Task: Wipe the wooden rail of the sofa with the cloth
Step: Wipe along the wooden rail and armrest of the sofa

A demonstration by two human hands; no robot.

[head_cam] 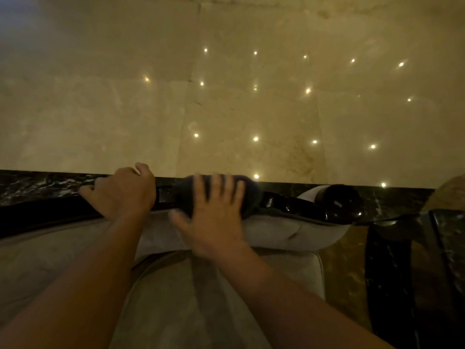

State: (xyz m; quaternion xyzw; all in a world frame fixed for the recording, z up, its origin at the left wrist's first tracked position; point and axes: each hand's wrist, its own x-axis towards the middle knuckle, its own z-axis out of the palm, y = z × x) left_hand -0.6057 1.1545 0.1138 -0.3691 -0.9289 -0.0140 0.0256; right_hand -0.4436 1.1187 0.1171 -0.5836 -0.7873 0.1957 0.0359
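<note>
A dark glossy wooden rail (297, 206) runs along the top of the sofa back and ends at the right in a rounded scroll (343, 201). A dark cloth (249, 191) is draped over the rail near its middle. My right hand (214, 215) lies flat on the cloth with fingers spread, pressing it onto the rail; the hand looks motion-blurred. My left hand (123, 191) is curled over the rail just left of the cloth, fingers wrapped over its far side.
Pale upholstered sofa cushions (289, 233) lie below the rail. Beyond the rail, a polished beige marble floor (226, 96) reflects ceiling lights, bordered by a dark marble strip (37, 182). A dark glossy piece of furniture (448, 248) stands at the right.
</note>
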